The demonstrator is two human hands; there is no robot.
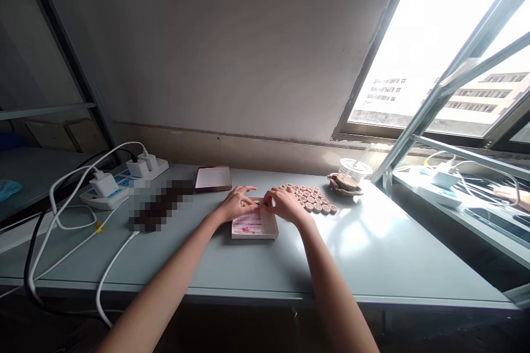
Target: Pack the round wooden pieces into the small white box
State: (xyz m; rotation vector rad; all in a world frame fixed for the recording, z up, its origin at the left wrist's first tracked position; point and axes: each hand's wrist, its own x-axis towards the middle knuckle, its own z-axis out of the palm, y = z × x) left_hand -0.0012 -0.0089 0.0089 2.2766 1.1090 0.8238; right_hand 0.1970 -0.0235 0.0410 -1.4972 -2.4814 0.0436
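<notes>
A shallow white box [254, 226] with a red-printed sheet inside lies on the grey table [364, 253]. My left hand [236, 202] rests on the box's far left corner, fingers curled on small wooden discs. My right hand [285, 202] is at the far right corner, fingers pinched on a disc at the box's rim. A cluster of several round wooden chess pieces [315, 198] lies just right of my right hand.
The box lid [213, 178] lies behind the left hand. White power strips [108, 190] with chargers and cables cover the left side. A clear plastic cup [351, 168] and a brown dish [344, 184] stand near the window. Another person's hand [513, 195] shows at the far right.
</notes>
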